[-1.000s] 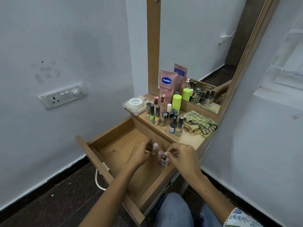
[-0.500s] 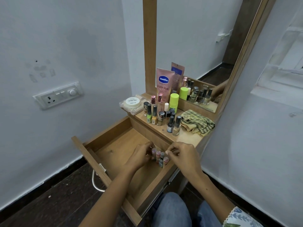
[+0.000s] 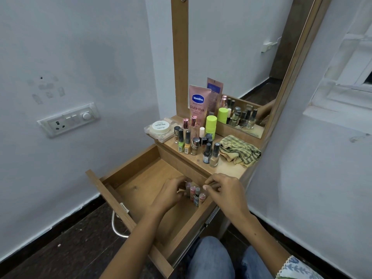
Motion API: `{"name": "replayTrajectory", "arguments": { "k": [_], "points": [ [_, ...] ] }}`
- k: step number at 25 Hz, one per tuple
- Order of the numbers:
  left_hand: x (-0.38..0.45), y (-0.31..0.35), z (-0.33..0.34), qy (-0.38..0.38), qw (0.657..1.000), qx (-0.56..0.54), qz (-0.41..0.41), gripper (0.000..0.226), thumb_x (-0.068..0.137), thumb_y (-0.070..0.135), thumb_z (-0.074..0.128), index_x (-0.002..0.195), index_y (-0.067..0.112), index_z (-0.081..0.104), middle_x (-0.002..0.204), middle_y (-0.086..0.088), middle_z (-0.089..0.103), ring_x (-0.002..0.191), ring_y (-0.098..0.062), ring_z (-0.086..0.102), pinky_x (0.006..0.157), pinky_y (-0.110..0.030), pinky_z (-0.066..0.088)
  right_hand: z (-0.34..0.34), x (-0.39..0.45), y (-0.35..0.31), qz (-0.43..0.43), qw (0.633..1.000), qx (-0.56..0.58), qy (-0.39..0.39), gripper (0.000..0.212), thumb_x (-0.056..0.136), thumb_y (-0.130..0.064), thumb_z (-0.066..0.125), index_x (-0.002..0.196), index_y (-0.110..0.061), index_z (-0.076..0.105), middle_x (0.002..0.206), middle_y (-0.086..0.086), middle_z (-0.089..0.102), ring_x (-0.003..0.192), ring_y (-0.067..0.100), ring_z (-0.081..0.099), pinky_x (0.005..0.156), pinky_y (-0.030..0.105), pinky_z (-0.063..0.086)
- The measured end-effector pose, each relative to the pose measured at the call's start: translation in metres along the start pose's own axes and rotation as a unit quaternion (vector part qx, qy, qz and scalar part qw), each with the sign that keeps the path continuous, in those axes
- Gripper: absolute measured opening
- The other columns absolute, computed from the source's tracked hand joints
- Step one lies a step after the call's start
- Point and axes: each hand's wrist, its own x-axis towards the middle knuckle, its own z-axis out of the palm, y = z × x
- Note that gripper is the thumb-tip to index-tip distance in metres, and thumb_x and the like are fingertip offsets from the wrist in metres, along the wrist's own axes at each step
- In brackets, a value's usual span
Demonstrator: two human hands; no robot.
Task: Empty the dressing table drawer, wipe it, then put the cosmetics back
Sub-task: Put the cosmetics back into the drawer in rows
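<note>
Head camera: A seated person reaches both hands into the open wooden drawer (image 3: pixel 141 190) of a dressing table, where a small cluster of nail polish bottles (image 3: pixel 195 195) stands upright against the drawer's far right corner, just under the edge of the worktop (image 3: pixel 227 166). The left hand (image 3: pixel 171 193) sits to the left of the cluster with its fingers curled toward the bottles and touching the nearest one; whether they actually pinch it cannot be told, as the fingertips are hidden behind the hand. The right hand (image 3: pixel 223 190) hovers at the right of the cluster, its fingers bent and drawn together at the tips above the bottles, though a grip on any of them cannot be made out. The rest of the drawer floor shows bare wood.

On the worktop above, more cosmetics stand in a loose group: a pink Vaseline tube (image 3: pixel 198 105) leaning upright against the mirror frame (image 3: pixel 179 57), a lime-green bottle (image 3: pixel 211 125) beside it, two rose-capped bottles (image 3: pixel 190 125), and a row of dark-capped nail polish bottles (image 3: pixel 188 142) nearer the front edge. A round white jar (image 3: pixel 160 127) rests on a clear flat case (image 3: pixel 161 135) at the left end. A crumpled green-checked cloth (image 3: pixel 239 152) lies at the right end, apart from the bottles. A switch plate (image 3: pixel 69 119) is mounted on the wall to the left, and blue jeans (image 3: pixel 211 258) show at the bottom.
</note>
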Motion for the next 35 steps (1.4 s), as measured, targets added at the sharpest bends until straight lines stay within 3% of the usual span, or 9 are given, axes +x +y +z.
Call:
{"name": "replayTrajectory", "arguments": {
  "k": [6,11,15,19,22,25,31,33,35],
  "points": [
    [-0.004,0.003,-0.003,0.02,1.0,-0.002,-0.009,0.049,0.083,-0.011,0.052,0.123,0.016,0.059,0.116,0.002,0.064,0.104,-0.004,0.058,0.081,-0.007,0.046,-0.008,0.0,0.003,-0.009,0.999,0.026,0.03,0.011,0.081,-0.021,0.075,0.091,-0.02,0.072,0.086,-0.009,0.072,0.077,0.001,0.067,0.067,0.028,0.06],
    [-0.007,0.006,-0.01,0.119,0.991,-0.053,-0.026,0.045,0.087,-0.003,0.057,0.122,0.025,0.059,0.111,0.008,0.066,0.102,0.0,0.06,0.088,-0.021,0.052,-0.017,-0.001,0.004,-0.013,0.998,0.025,0.062,0.016,0.081,-0.019,0.074,0.097,-0.017,0.071,0.094,-0.007,0.072,0.078,0.0,0.067,0.064,0.027,0.059],
    [-0.013,0.024,-0.019,0.216,0.975,-0.058,-0.004,0.033,0.087,0.014,0.064,0.117,0.028,0.062,0.109,0.018,0.065,0.097,0.014,0.056,0.08,-0.007,0.046,-0.028,0.015,-0.002,-0.032,0.989,0.012,0.141,0.036,0.085,-0.02,0.07,0.12,-0.02,0.062,0.109,-0.007,0.06,0.085,0.003,0.059,0.069,0.019,0.055],
    [-0.019,0.053,-0.018,0.249,0.965,-0.071,0.024,0.03,0.085,0.024,0.067,0.115,0.025,0.065,0.108,0.018,0.065,0.101,0.011,0.055,0.082,-0.009,0.046,-0.024,0.044,-0.005,-0.049,0.989,-0.006,0.138,0.043,0.086,-0.021,0.069,0.127,-0.019,0.055,0.123,-0.005,0.058,0.099,0.004,0.054,0.083,0.015,0.043],
    [-0.018,0.076,-0.013,0.256,0.961,-0.09,0.052,0.034,0.081,0.026,0.07,0.115,0.024,0.066,0.111,0.016,0.066,0.105,0.01,0.056,0.086,-0.006,0.043,-0.023,0.053,-0.005,-0.058,0.988,-0.003,0.145,0.032,0.086,-0.021,0.069,0.116,-0.017,0.06,0.109,-0.003,0.068,0.091,0.01,0.066,0.076,0.022,0.055],
    [-0.015,0.093,-0.007,0.268,0.956,-0.099,0.063,0.039,0.078,0.027,0.074,0.116,0.024,0.066,0.113,0.018,0.063,0.106,0.014,0.055,0.089,-0.005,0.043,-0.032,0.046,-0.006,-0.066,0.984,0.05,0.16,0.022,0.084,-0.018,0.072,0.103,-0.018,0.06,0.092,-0.005,0.068,0.081,0.008,0.066,0.069,0.022,0.056],
    [-0.02,0.097,-0.009,0.307,0.948,-0.057,0.067,0.028,0.077,0.022,0.075,0.104,0.026,0.073,0.097,0.013,0.073,0.087,0.005,0.065,0.072,-0.017,0.053,-0.034,0.027,-0.032,-0.094,0.968,0.225,0.054,0.016,0.085,-0.017,0.072,0.097,-0.015,0.062,0.09,-0.006,0.068,0.083,0.0,0.068,0.061,0.016,0.056],
    [-0.025,0.09,-0.014,0.314,0.947,-0.056,0.042,0.026,0.078,0.019,0.075,0.103,0.026,0.073,0.092,0.015,0.073,0.082,0.005,0.065,0.069,-0.022,0.055,-0.03,0.033,-0.033,-0.107,0.97,0.204,0.071,0.02,0.09,-0.029,0.065,0.106,-0.017,0.065,0.094,-0.006,0.069,0.082,0.003,0.068,0.061,0.018,0.057],
    [-0.033,0.082,-0.018,0.316,0.947,-0.059,0.027,0.027,0.078,0.015,0.075,0.102,0.027,0.072,0.092,0.018,0.071,0.083,0.006,0.064,0.071,-0.022,0.056,-0.026,0.042,-0.027,-0.1,0.981,0.112,0.123,0.034,0.092,-0.038,0.057,0.119,-0.018,0.064,0.097,-0.008,0.064,0.078,0.002,0.064,0.058,0.011,0.05]
  ]
}}
